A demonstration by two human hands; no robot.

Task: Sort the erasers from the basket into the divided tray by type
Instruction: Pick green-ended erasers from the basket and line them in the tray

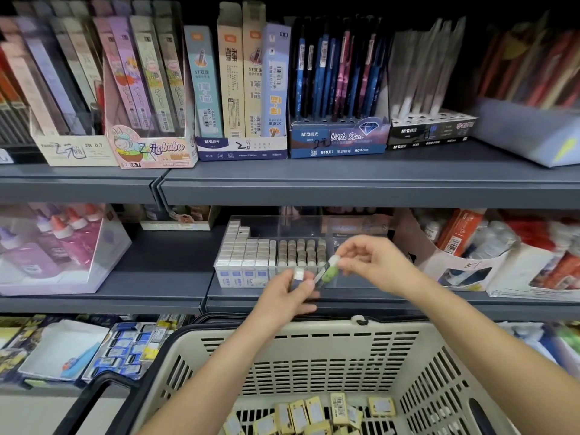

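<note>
The grey shop shelves [345,183] fill the view in front of me. The upper one carries upright display boxes of pencil leads and pens [241,89], and a case of glue bottles [62,243] stands at the left of the middle one.

Below my arms sits the cream plastic basket [314,328] with slotted walls and a black handle. A loose heap of yellow-wrapped erasers [317,412] lies on its floor.

On the middle shelf, straight ahead, stands the clear divided tray [314,224]. Its left compartment is packed with rows of white erasers in blue-and-white sleeves [248,259]. The compartment beside it holds rows of grey-brown erasers [301,252].

Both my hands are raised above the basket's far rim, in front of the tray and near each other. My right hand [373,262] is in front of the tray's right part. Its thumb and forefinger are closed in a pinch on the pale upper end of a green eraser [331,273], which hangs tilted toward my other hand.

My left hand [284,298] is lower, with its fingers curled around a small white-and-blue eraser [299,274] whose top shows above my thumb. The two held erasers are just beside each other; whether they touch I cannot tell.
</note>
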